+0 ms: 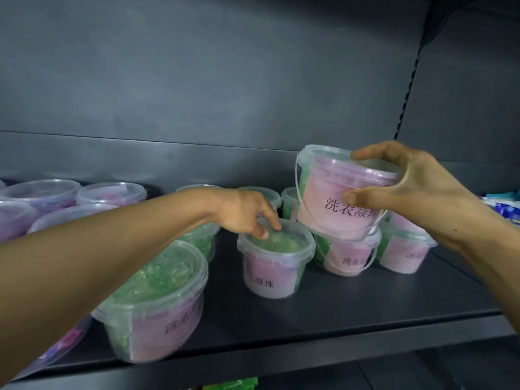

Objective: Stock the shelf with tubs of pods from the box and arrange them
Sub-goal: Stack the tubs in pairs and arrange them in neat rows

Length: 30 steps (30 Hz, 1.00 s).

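Observation:
Clear plastic tubs of green pods with pink labels stand on a dark grey shelf (pixel 323 311). My right hand (pixel 416 190) grips one tub (pixel 334 198) by its lid and side, tilted, resting on top of another tub (pixel 346 254). My left hand (pixel 247 212) reaches across with its fingertips on the lid of a middle tub (pixel 274 257). A large green tub (pixel 157 302) stands near the front edge under my left forearm. More green tubs sit behind, partly hidden by my hands.
Several tubs with purple pods (pixel 42 198) fill the shelf's left side. A tub (pixel 405 249) stands at the right. Blue packets (pixel 503 206) lie at the far right. The back panel and a slotted upright (pixel 408 88) rise behind.

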Available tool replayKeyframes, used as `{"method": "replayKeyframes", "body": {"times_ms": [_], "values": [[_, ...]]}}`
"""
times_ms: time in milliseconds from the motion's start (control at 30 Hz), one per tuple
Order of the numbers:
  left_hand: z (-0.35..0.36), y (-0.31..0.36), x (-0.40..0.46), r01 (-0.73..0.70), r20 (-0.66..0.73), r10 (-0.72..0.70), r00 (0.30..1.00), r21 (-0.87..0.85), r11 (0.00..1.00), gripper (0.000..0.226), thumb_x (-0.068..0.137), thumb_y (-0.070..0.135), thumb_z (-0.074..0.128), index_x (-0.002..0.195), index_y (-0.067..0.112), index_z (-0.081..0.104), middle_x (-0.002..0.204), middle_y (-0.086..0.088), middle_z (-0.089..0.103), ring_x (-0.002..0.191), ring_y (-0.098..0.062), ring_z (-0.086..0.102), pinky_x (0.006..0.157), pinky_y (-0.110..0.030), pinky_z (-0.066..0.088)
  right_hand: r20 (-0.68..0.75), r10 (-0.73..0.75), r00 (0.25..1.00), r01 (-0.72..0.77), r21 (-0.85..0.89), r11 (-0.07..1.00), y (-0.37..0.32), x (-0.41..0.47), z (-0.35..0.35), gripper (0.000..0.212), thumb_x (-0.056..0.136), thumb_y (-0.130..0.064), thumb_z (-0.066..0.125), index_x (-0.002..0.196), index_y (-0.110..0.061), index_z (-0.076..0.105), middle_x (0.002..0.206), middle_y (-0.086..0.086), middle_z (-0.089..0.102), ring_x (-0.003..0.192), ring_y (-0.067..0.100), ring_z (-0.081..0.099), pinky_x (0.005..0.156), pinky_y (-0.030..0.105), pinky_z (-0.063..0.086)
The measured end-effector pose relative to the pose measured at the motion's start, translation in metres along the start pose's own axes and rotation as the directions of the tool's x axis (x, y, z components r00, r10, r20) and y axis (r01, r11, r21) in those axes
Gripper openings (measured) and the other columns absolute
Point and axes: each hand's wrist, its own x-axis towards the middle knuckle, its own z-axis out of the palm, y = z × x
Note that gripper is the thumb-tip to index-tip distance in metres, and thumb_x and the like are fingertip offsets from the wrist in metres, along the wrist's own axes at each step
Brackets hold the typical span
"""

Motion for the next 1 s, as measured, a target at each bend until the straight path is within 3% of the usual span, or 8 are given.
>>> {"method": "replayKeyframes", "body": {"times_ms": [67, 200, 267, 367, 500, 633, 767, 1000], "values": [[-0.002, 0.003, 0.001, 0.063, -0.016, -0.062, 0.998, 0.082, 0.995, 0.040, 0.093, 0.023, 0.054, 0.133, 0.030, 0.053, 0.146, 0.006, 0.042, 0.128, -0.014, 0.046, 0.101, -0.021, 0.035, 0.024, -0.004, 1.000, 0.004, -0.027, 1.000, -0.002, 0.005, 0.006, 0.080, 0.037, -0.048, 0.080, 0.112, -0.031, 0.057, 0.104, -0.012, 0.062, 0.086, 0.007, 0.066, 0.077, 0.024, 0.051], [-0.002, 0.005, -0.001, 0.163, -0.092, -0.152, 0.984, 0.120, 0.979, 0.041, 0.094, 0.020, 0.051, 0.135, 0.020, 0.052, 0.137, 0.000, 0.053, 0.124, -0.020, 0.051, 0.094, -0.020, 0.038, 0.072, -0.017, 0.997, 0.022, -0.075, 0.997, 0.002, 0.020, 0.023, 0.072, 0.048, -0.040, 0.084, 0.113, -0.029, 0.055, 0.101, -0.001, 0.068, 0.088, 0.014, 0.067, 0.086, 0.036, 0.054], [-0.003, 0.000, -0.006, 0.191, -0.114, -0.187, 0.976, 0.022, 0.981, 0.037, 0.093, 0.016, 0.054, 0.130, 0.015, 0.057, 0.103, 0.001, 0.068, 0.108, -0.021, 0.060, 0.080, -0.020, 0.042, 0.108, -0.023, 0.994, 0.031, -0.075, 0.997, 0.005, 0.029, 0.030, 0.068, 0.052, -0.036, 0.084, 0.113, -0.029, 0.054, 0.103, 0.001, 0.067, 0.090, 0.015, 0.066, 0.088, 0.034, 0.053], [-0.006, -0.017, -0.013, 0.204, -0.126, -0.234, 0.964, -0.214, 0.955, 0.029, 0.086, 0.007, 0.061, 0.113, 0.016, 0.064, 0.067, 0.013, 0.053, 0.068, -0.006, 0.053, 0.057, -0.013, 0.038, 0.178, -0.051, 0.983, 0.066, -0.081, 0.994, 0.006, 0.041, 0.041, 0.063, 0.059, -0.030, 0.085, 0.113, -0.030, 0.053, 0.107, 0.003, 0.066, 0.092, 0.014, 0.065, 0.086, 0.030, 0.053], [0.000, -0.032, -0.018, 0.181, -0.099, -0.229, 0.968, -0.351, 0.919, 0.027, 0.080, 0.001, 0.065, 0.102, 0.016, 0.070, 0.085, 0.000, 0.066, 0.088, -0.018, 0.060, 0.087, -0.030, 0.049, 0.242, -0.069, 0.968, 0.100, -0.117, 0.988, 0.003, 0.057, 0.056, 0.065, 0.059, -0.030, 0.084, 0.116, -0.028, 0.052, 0.106, 0.013, 0.066, 0.091, 0.030, 0.067, 0.081, 0.049, 0.055], [0.005, -0.039, -0.020, 0.166, -0.077, -0.251, 0.965, -0.564, 0.809, 0.045, 0.080, -0.004, 0.065, 0.122, 0.012, 0.058, 0.116, -0.003, 0.062, 0.110, -0.015, 0.057, 0.090, -0.025, 0.046, 0.304, -0.079, 0.949, 0.114, -0.098, 0.989, 0.011, 0.067, 0.066, 0.062, 0.064, -0.027, 0.083, 0.118, -0.027, 0.052, 0.115, -0.001, 0.059, 0.095, 0.016, 0.062, 0.074, 0.030, 0.051], [0.003, -0.040, -0.023, 0.078, -0.086, -0.226, 0.970, -0.773, 0.630, 0.071, 0.075, -0.012, 0.067, 0.132, 0.021, 0.039, 0.127, -0.007, 0.057, 0.113, -0.016, 0.059, 0.084, -0.023, 0.053, 0.360, -0.072, 0.930, 0.132, -0.144, 0.981, 0.020, 0.069, 0.065, 0.058, 0.072, -0.028, 0.077, 0.123, -0.028, 0.049, 0.133, -0.007, 0.047, 0.110, 0.012, 0.054, 0.093, 0.032, 0.048], [0.004, -0.031, -0.017, 0.090, -0.077, -0.212, 0.974, -0.730, 0.677, 0.089, 0.060, -0.001, 0.076, 0.135, 0.025, 0.037, 0.124, 0.001, 0.062, 0.115, -0.018, 0.058, 0.105, -0.042, 0.043, 0.455, -0.132, 0.880, 0.354, -0.446, 0.822, 0.013, 0.070, 0.052, 0.061, 0.082, -0.019, 0.066, 0.139, -0.022, 0.043, 0.146, -0.008, 0.040, 0.132, 0.012, 0.038, 0.104, 0.023, 0.029]]}}
